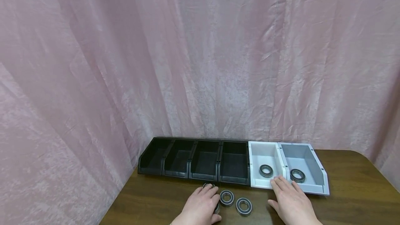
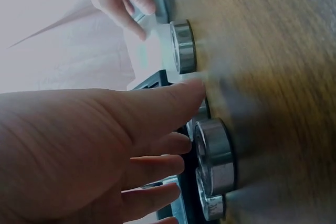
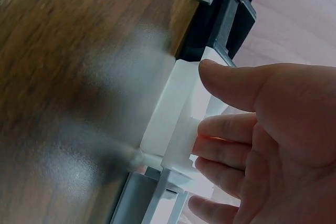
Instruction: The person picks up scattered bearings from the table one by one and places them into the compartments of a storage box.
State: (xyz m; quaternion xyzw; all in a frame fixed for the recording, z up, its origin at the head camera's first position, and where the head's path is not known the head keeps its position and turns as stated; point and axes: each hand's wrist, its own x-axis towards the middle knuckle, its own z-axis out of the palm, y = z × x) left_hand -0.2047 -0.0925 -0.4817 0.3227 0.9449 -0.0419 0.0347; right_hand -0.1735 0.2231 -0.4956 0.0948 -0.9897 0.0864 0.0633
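My left hand [image 1: 201,206] hovers over the ball bearings on the table, fingers loosely extended and apart from the thumb. Under it, one bearing [image 1: 216,208] is partly hidden, and another [image 1: 208,185] peeks out past the fingertips. Just right of this hand lie a bearing [image 1: 226,198] and a further one [image 1: 244,206], both flat. In the left wrist view, a bearing [image 2: 215,156] sits close beside the fingertips. My right hand [image 1: 292,200], fingers straight and holding nothing, is at the front lip of the white bin [image 1: 253,180]. A bearing [image 1: 266,171] lies inside that bin.
Right of the white bin stands a grey bin [image 1: 322,183] holding a bearing [image 1: 298,175]. Several black bins [image 1: 203,175] continue the row to the left. Behind the wooden table [image 1: 356,183] hangs a pink curtain [image 1: 218,61].
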